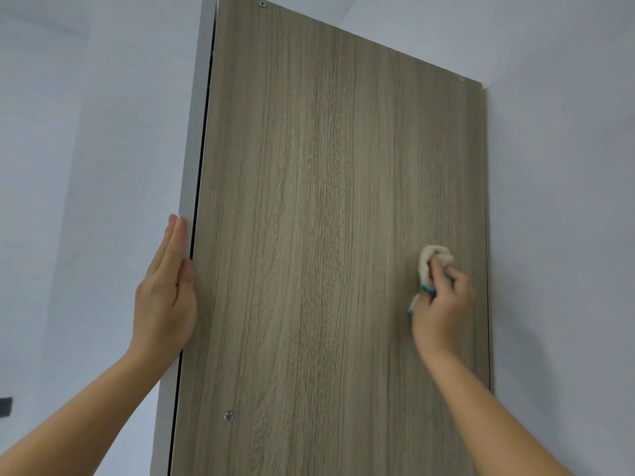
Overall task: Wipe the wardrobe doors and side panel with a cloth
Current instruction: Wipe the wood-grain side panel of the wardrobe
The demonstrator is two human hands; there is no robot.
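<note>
On side panel [326, 235] | right grip [443, 307] clenched round cloth [429, 256] | left grip [165, 297] released, flat against white edge [198, 132]

Open side panel [326, 201] face, wall [556, 173] tight against right edge

Plain pale blue-grey walls [68, 132] stand in soft light, a small dark fitting [5, 406] low at left.
</note>
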